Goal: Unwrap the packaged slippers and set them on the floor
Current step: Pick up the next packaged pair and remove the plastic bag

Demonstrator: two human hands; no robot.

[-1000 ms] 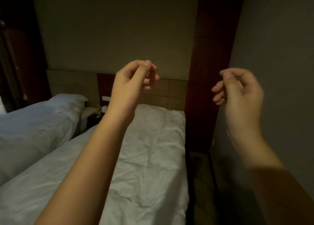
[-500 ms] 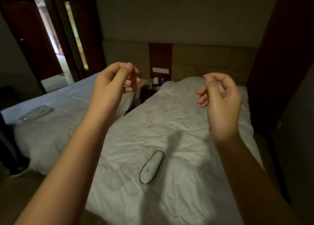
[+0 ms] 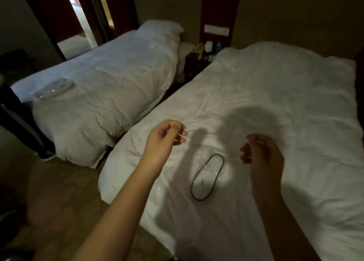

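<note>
**One pack of slippers (image 3: pixel 207 177) within reach, nothing grasped yet**

Nearest, the left hand (image 3: pixel 165 137) and right hand (image 3: pixel 264 158) hang above the near bed (image 3: pixel 295 211), fingers loosely curled and holding nothing. Between and just below them the pack of slippers lies flat on the quilt near the foot end, closer to the bed's left edge than its right. Its clear film glints round the dark-trimmed sole.

The step in hand looks like the pick-up. It would go best by lowering both hands, pinching the loose film at the two ends, not the slipper itself, and lifting before tearing, since the soft quilt gives no backing to pull against. The wooden floor (image 3: pixel 59 191) off the bed's left edge is the nearest place to set them.

Farther off, a second wrapped pack (image 3: pixel 52 88) lies near the foot corner of the far bed (image 3: pixel 118 73).
</note>
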